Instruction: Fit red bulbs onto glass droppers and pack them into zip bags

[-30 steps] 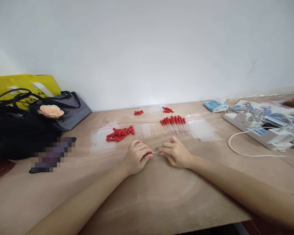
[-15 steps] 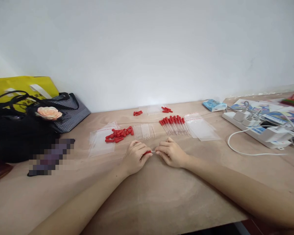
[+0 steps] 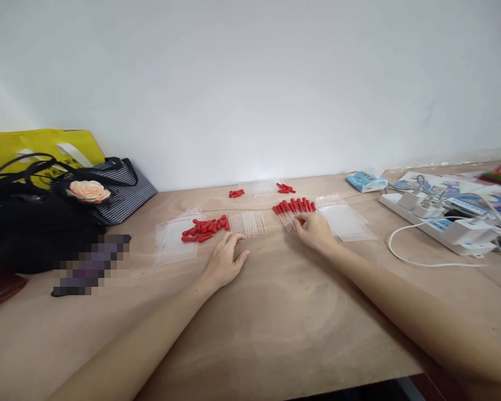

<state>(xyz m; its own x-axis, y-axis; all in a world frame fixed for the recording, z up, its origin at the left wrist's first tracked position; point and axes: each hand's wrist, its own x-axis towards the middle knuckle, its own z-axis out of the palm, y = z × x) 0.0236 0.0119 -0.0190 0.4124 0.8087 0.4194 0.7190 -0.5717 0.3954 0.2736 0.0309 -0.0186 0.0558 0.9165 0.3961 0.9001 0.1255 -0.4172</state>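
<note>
From here I can't tell whether the right hand [image 3: 315,231] pinches the droppers [image 3: 293,206]: light, likely brittle stems [image 3: 284,221]; soft bulbs [image 3: 305,205] suit gripping. Left hand [image 3: 224,259] spread.

- you've got a plain pale grey wall [image 3: 250,83] behind everything, with a faint smudge [image 3: 430,114] over to your right
- light's pretty soft, brightest low in the middle of that wall
- your counter [image 3: 275,334] is light brown with a woody grain, back edge along the wall
- bit of dark reddish floor [image 3: 436,387] peeking out bottom right
</note>
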